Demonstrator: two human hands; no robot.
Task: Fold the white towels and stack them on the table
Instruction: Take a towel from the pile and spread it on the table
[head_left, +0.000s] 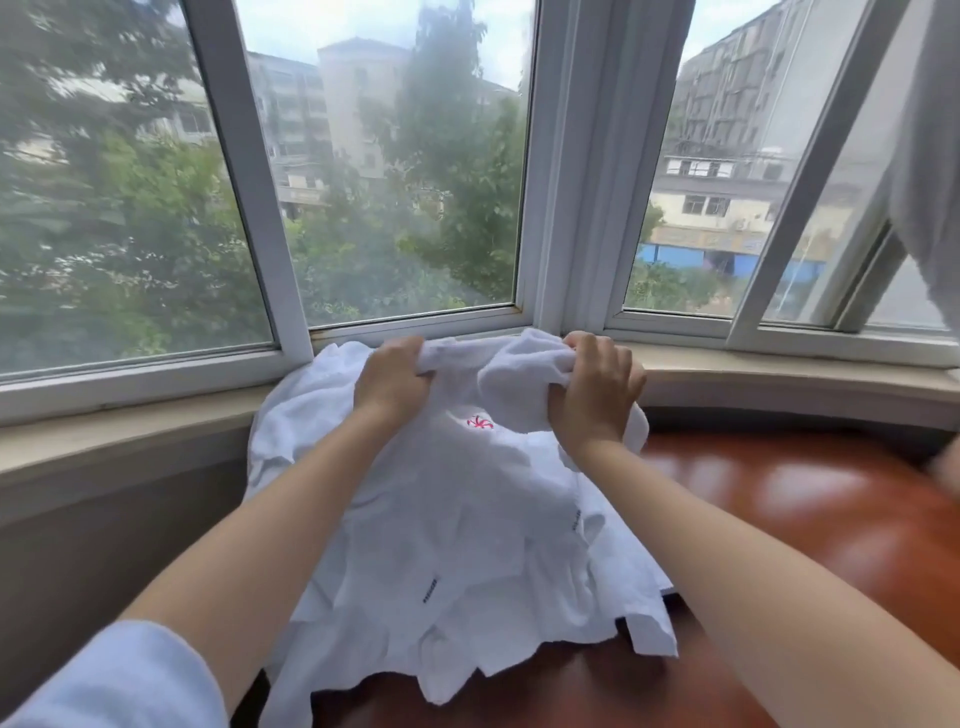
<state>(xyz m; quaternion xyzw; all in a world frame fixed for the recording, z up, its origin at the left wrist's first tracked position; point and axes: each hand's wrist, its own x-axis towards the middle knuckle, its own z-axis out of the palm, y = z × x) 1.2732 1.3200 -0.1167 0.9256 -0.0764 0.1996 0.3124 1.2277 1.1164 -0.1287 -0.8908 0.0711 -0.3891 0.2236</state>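
A heap of white towels (467, 561) lies on the red-brown table (810, 519); left hand (390, 382) and right hand (597, 392) both clench the top towel (511, 376), just before the window sill (779, 366).

Two hands (392, 382), one towel pile (467, 545)
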